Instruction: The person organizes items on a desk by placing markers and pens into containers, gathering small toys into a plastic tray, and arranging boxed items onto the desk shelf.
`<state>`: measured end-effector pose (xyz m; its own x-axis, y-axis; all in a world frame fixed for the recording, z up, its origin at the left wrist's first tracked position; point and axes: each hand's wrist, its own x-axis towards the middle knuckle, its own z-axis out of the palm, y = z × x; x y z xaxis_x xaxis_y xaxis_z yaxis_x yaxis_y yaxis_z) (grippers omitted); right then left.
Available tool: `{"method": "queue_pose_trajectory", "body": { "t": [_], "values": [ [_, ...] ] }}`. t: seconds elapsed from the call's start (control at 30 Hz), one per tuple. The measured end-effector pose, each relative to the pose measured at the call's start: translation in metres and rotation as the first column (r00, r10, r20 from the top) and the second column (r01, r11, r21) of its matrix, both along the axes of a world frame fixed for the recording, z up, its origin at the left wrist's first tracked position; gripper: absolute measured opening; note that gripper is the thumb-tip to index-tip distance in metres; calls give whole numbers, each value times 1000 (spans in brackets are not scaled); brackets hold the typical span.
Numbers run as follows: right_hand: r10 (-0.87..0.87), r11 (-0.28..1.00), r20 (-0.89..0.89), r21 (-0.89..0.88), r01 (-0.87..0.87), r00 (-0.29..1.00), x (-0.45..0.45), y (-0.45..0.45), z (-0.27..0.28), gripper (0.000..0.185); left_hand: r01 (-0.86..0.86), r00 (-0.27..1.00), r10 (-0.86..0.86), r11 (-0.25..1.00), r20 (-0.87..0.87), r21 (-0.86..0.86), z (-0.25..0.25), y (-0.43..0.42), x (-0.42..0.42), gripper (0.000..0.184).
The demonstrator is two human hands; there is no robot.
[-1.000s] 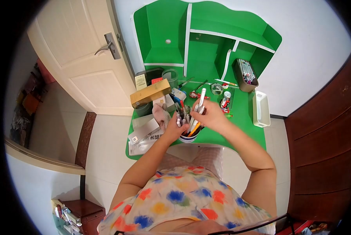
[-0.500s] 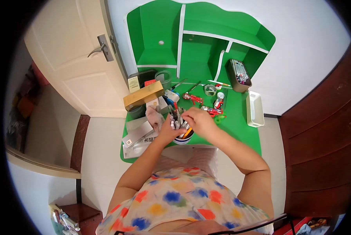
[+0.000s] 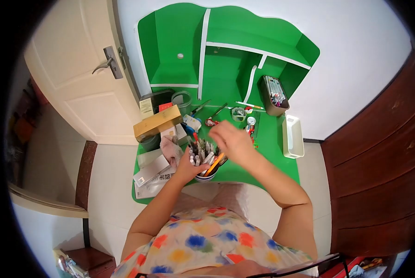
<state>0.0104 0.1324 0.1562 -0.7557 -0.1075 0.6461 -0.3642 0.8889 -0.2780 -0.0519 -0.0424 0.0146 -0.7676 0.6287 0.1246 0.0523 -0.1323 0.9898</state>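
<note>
A round cup (image 3: 207, 176) packed with pens stands at the desk's front edge. My left hand (image 3: 187, 169) is closed around its left side, the thumb lying across the pens (image 3: 199, 155). An orange pen (image 3: 214, 164) leans out at the right of the cup. Just above and right of the pens is my right hand (image 3: 235, 142), slightly blurred; its fingers are loosely bent and apart, with nothing visible in them. Behind this hand, red toy figures (image 3: 211, 122) are partly hidden. A crumpled pinkish cloth (image 3: 171, 150) lies beside my left hand.
Boxes, including a gold box (image 3: 157, 123) and a white box (image 3: 151, 170), crowd the green desk's (image 3: 277, 169) left side. A brown container of markers (image 3: 275, 96) stands at the back right, near a white tray (image 3: 293, 136). A clear jar (image 3: 238, 114) sits behind my right hand.
My right hand has lifted away from the pens, its fingers loosening. My left hand stays at the cup. The whole view has shifted slightly, so the desk appears lower and further left.
</note>
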Motion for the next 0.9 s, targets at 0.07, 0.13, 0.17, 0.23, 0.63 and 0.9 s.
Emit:
{"method": "queue_pose_trajectory", "body": {
  "t": [0.07,0.13,0.17,0.23,0.63,0.9],
  "values": [
    [-85,996,37,-17,86,996,-19,30,-1,12,11,1000,-11,1000,8,23,-6,0,-2,88],
    [-175,984,129,-14,179,976,-48,78,-14,11,22,999,-23,999,44,28,-7,0,-2,88],
    [-208,977,168,-15,213,964,-65,107,-29,10,26,998,-27,999,59,30,-6,-1,-1,88],
    [-349,935,195,137,327,916,-90,159,-58,9,29,997,-33,998,70,61,3,-1,0,88],
    [-699,699,395,551,455,596,-164,261,-140,17,28,991,-35,998,132,49,16,-2,6,86],
    [-577,774,445,566,284,685,-174,265,-129,13,19,995,-22,1000,98,24,11,-3,3,84]
  ]
}}
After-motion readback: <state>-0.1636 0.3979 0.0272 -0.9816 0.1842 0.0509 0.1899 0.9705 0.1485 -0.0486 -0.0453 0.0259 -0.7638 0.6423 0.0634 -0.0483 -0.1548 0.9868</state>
